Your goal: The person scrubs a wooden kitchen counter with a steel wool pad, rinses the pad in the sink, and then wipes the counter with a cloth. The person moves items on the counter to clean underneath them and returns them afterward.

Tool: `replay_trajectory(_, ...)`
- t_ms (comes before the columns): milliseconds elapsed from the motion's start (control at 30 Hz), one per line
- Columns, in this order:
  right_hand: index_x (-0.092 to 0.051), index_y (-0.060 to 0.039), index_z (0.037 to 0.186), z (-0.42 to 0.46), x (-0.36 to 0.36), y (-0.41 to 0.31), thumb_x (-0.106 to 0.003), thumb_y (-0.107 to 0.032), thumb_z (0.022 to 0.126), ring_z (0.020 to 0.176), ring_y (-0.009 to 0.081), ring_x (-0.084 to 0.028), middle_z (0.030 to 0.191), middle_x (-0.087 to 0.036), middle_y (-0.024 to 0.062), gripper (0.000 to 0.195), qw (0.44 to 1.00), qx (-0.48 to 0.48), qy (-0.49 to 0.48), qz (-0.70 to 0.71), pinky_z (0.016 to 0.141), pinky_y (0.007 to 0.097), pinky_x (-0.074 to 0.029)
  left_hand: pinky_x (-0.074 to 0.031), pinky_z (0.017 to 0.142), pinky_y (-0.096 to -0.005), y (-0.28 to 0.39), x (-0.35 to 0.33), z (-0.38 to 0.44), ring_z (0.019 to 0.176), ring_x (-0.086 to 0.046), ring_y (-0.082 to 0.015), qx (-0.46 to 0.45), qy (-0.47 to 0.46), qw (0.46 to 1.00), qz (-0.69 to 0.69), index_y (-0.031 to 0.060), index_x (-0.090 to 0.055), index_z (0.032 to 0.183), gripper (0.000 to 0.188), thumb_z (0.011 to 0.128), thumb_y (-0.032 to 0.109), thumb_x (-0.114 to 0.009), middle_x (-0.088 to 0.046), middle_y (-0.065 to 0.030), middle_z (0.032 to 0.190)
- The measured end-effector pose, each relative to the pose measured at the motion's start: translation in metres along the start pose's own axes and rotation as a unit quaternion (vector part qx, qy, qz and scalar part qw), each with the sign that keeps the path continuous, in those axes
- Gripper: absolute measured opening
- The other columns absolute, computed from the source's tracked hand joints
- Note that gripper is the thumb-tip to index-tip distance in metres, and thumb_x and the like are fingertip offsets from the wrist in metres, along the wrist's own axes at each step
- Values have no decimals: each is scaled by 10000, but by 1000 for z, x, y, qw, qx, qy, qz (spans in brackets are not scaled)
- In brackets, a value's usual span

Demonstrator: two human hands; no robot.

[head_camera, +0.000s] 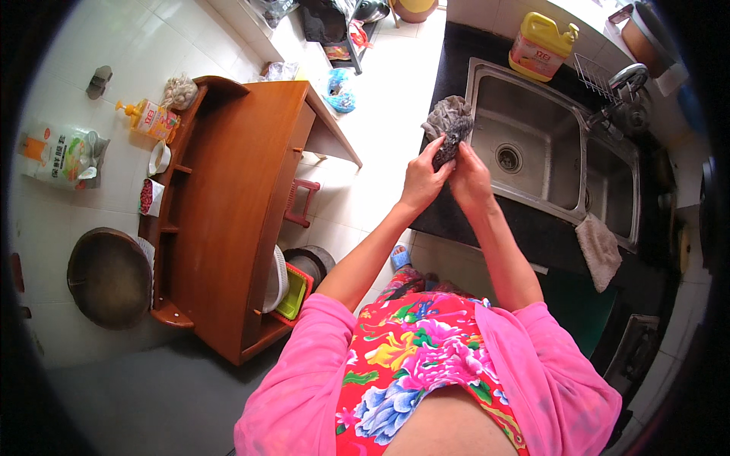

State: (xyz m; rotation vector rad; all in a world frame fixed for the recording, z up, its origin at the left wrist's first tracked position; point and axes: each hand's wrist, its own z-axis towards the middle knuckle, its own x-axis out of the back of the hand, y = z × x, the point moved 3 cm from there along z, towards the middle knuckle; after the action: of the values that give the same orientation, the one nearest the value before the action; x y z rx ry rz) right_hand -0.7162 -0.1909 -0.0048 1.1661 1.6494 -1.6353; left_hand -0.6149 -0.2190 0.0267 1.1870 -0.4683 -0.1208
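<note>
A dark, speckled grey cloth [456,135], bunched up, is gripped between my two hands at the left edge of the sink. Its lower end lies in the fingers of my left hand [423,181]. From the other side, my right hand [472,179] holds it, the fingertips of both hands nearly meeting. Just beyond it a lighter grey crumpled rag [446,114] rests on the black countertop [439,208]; whether the two touch is hard to tell. The stainless steel double sink [527,128] is right of my hands, with a drain [509,158] in its larger basin.
A yellow detergent jug [539,48] stands behind the sink. One beige towel [599,251] hangs over the near counter edge by the smaller basin. To the left are a brown wooden cabinet [239,188], a red stool [301,202] and a dark wok [111,278].
</note>
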Motion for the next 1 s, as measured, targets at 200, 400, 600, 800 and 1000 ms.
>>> replay_trajectory(200,-491,-48,1181,-22,29,-63,-449,-155,904,1042,135,-506,1132,-554,49,300,985,15,84,-152,898,305,-376,-472,674,-227,-12,-49,24,767,-558,-91,116,-76,978,-158,-20,-537,1112,345,820,152,-604,-608,-45,904)
replay_trajectory(400,-572,-21,1070,-23,118,-172,-540,-162,867,704,87,-560,821,-643,49,250,918,105,209,-320,675,232,-439,-441,671,-215,-8,-86,42,736,-538,-59,191,-74,963,-175,-13,-605,1009,250,835,166,-595,-618,-12,819)
replay_trajectory(600,-576,-38,1090,-22,218,-360,-587,-136,825,649,79,-536,738,-599,30,282,753,303,394,-431,562,233,-416,-423,614,-211,3,-156,61,677,-502,-38,233,-31,948,-217,-17,-615,934,211,845,174,-601,-586,17,776)
replay_trajectory(800,-578,-63,1115,8,285,-456,-611,-230,793,694,269,-612,745,-637,123,364,524,290,437,-671,636,382,-465,-486,579,-228,1,-219,90,653,-587,-75,259,-55,938,-225,24,-599,923,174,852,182,-581,-608,-3,780)
replay_trajectory(1000,-625,-22,972,27,322,-483,-607,-192,787,715,280,-630,823,-635,187,251,546,295,369,-692,645,358,-473,-458,566,-225,15,-269,123,648,-566,-80,278,-83,925,-245,10,-596,924,208,824,191,-611,-598,-12,772)
